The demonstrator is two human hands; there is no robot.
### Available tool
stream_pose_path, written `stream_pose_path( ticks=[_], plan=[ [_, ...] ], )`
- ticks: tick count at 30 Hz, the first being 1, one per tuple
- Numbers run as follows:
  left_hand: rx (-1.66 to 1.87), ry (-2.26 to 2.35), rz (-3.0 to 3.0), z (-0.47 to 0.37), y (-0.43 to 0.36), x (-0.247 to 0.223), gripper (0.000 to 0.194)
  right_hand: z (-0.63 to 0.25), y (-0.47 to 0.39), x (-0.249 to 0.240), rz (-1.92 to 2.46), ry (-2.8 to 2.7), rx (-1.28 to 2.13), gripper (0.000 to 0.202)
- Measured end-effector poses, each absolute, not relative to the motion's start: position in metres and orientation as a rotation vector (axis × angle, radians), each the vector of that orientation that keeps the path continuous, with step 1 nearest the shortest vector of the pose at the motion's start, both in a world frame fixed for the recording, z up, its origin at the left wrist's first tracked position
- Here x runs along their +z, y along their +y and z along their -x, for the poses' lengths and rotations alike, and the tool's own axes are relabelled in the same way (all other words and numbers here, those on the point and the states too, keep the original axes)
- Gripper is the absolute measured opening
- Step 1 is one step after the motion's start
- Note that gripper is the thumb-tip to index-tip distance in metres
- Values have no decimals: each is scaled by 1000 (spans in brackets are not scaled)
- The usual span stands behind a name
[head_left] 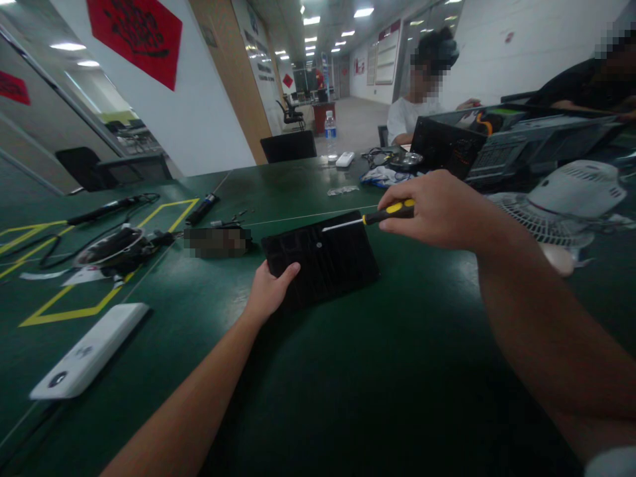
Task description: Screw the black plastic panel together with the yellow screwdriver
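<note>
A dark green desk (pixel 348 371) with yellow tape lines (pixel 74 311) on its left part carries a flat black panel (pixel 322 260) near the middle and a white oblong device (pixel 89 354) at the near left edge. Further left lie a tangle of black cables and tools (pixel 114 246) and a black pen-like tool (pixel 203 208). At the right sits a white fan (pixel 561 202), and at the far side a water bottle (pixel 330 134), a white remote (pixel 344 159) and an open computer case (pixel 507 149).

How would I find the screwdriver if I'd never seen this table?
Start at the big green table, then the flat black panel in its middle. The screwdriver is in the right hand above it, the only tool with a yellow-and-black handle.
</note>
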State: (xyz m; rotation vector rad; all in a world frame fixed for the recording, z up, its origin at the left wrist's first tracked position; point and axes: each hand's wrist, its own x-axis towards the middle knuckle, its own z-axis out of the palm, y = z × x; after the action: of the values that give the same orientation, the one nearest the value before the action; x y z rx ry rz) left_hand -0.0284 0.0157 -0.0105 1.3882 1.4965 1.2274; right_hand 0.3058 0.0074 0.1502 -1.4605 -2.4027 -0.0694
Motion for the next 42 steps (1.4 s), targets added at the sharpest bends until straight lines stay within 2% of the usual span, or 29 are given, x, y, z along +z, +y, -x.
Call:
stream_pose_path(
  ticks=[29,42],
  plan=[
    [1233,1461,-1382,31,19,-16,61,-289,7,136,1301,-2399,-155,29],
    [1243,1483,-1398,30,18,-13,56,-280,-8,140,1361,-2393,-274,29]
  ],
)
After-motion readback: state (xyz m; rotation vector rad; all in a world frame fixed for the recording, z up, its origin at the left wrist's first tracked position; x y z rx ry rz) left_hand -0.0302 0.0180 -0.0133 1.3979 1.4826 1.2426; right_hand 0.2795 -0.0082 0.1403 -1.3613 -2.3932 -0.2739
